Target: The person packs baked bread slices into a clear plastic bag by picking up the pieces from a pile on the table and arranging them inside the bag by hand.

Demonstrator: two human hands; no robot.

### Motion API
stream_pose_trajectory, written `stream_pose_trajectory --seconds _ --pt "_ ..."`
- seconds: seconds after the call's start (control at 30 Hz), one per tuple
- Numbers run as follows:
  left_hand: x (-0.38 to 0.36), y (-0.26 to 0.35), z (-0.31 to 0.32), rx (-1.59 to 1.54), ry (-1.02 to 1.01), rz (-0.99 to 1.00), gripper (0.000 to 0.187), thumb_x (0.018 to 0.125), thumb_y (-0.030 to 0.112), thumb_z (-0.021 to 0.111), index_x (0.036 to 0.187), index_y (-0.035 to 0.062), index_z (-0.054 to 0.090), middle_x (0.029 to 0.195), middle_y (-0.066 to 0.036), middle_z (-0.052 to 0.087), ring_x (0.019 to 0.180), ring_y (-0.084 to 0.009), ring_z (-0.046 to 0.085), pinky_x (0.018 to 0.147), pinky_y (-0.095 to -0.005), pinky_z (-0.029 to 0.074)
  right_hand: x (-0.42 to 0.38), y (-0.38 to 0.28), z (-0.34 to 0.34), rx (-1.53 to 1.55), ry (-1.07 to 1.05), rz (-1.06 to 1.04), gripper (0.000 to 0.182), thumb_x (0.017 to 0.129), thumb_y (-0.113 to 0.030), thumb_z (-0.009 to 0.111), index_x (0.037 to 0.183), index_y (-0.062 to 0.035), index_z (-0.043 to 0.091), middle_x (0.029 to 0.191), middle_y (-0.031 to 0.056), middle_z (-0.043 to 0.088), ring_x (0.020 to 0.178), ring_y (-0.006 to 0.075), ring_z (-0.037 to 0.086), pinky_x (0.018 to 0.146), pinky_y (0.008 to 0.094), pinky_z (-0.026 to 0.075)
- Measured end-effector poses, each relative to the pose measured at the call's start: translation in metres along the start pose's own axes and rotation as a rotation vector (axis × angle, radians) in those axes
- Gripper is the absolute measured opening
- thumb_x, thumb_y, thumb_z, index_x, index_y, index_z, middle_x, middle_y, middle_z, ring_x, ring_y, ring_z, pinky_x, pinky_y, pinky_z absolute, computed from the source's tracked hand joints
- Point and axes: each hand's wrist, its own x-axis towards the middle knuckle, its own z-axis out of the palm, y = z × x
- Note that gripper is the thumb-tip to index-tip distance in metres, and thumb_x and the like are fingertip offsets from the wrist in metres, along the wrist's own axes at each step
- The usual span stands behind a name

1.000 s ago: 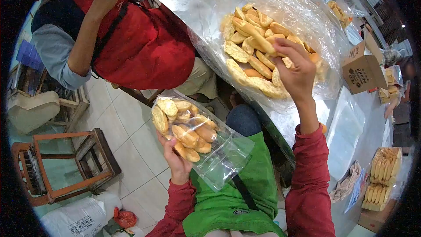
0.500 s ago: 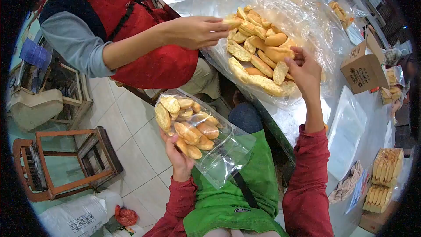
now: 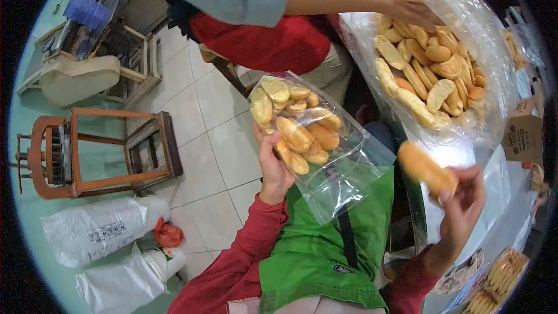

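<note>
My left hand (image 3: 274,167) grips a small clear plastic bag (image 3: 325,163) partly filled with golden bread rolls, held over my green apron. My right hand (image 3: 462,206) holds a single bread roll (image 3: 425,168) near the table edge, to the right of the small bag. A large clear bag (image 3: 465,17) heaped with the same rolls (image 3: 430,75) lies open on the metal table above my right hand. Another person in a red apron (image 3: 273,40) reaches a hand (image 3: 410,10) into that heap.
A cardboard box (image 3: 522,134) stands right of the big bag. Packed rolls (image 3: 503,276) lie at the lower right. On the tiled floor at left are an orange wooden frame (image 3: 75,154), white sacks (image 3: 96,229) and a small red bag (image 3: 167,235).
My right hand has left the heap with one roll and dropped toward the small bag. The other person's hand moved further into the big bag. The view shifted left.
</note>
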Motion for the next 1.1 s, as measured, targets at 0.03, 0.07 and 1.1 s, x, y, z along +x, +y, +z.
stream_pose_trajectory --seconds 0.03,0.07,1.1 --pt "0.001 0.001 0.001 -0.003 0.006 0.003 0.058 0.085 0.015 0.044 0.142 0.0122 0.032 0.135 -0.010 0.045 0.121 -0.0273 0.049 0.102 -0.0422 0.041 -0.017 0.003 0.009 0.051 0.010 -0.030 0.040 0.073 -0.016 0.074 0.100 0.0015 0.050 0.088 0.0101 0.060 0.075 0.0142 0.060 0.067 0.0252 0.049" --pt "0.001 0.003 0.000 -0.008 0.010 -0.005 0.058 0.085 0.015 0.044 0.142 0.0127 0.031 0.135 -0.010 0.046 0.121 -0.0274 0.049 0.102 -0.0425 0.042 -0.031 0.000 0.016 0.118 -0.037 0.114 0.038 0.074 -0.011 0.073 0.101 0.0018 0.049 0.090 0.0110 0.060 0.075 0.0143 0.061 0.066 0.0247 0.050" --pt "-0.022 -0.008 0.003 0.050 -0.042 -0.044 0.071 0.083 0.016 0.047 0.148 0.0175 0.018 0.143 -0.012 0.035 0.129 -0.0294 0.040 0.107 -0.0442 0.036 -0.031 0.067 0.156 0.802 -0.104 0.661 0.043 0.092 -0.012 0.062 0.127 -0.0001 0.041 0.089 0.0156 0.065 0.071 0.0230 0.067 0.061 0.0306 0.056"
